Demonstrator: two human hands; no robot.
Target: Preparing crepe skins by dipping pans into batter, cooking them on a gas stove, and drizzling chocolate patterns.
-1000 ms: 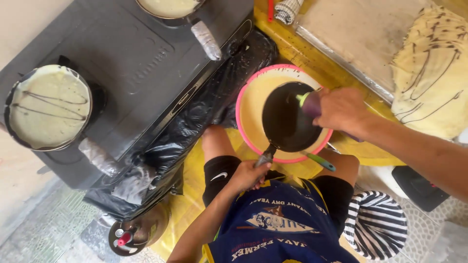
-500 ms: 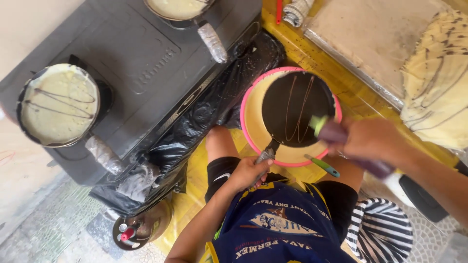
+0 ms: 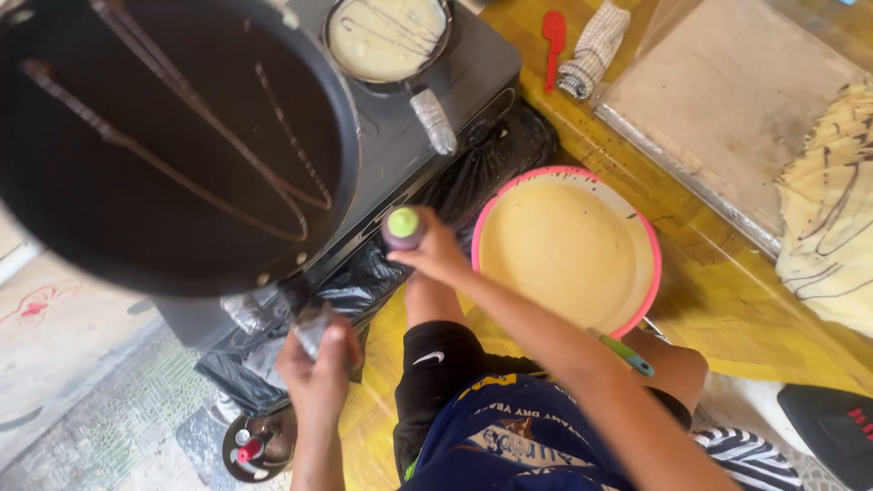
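My left hand (image 3: 318, 368) grips the wrapped handle of a black frying pan (image 3: 164, 136), which is raised close to the camera above the grey stove (image 3: 455, 73). Thin brown batter lines cross the pan's dark inside. My right hand (image 3: 436, 255) holds a dark squeeze bottle with a green cap (image 3: 403, 227), just right of the pan's rim. A pink-rimmed bowl (image 3: 647, 264) of pale yellow batter sits on the yellow mat to the right of that hand.
A second pan (image 3: 386, 36) of pale batter with brown lines sits on the stove. A foil-lined tray (image 3: 727, 100), a stack of striped crepes (image 3: 832, 209), a red spatula (image 3: 553, 36) and a checked cloth (image 3: 591, 50) lie at right. A green-handled utensil (image 3: 627, 355) rests by my knee.
The black pan has swung left from over the pink bowl and up toward the stove. My right hand with the bottle has moved left, uncovering the bowl.
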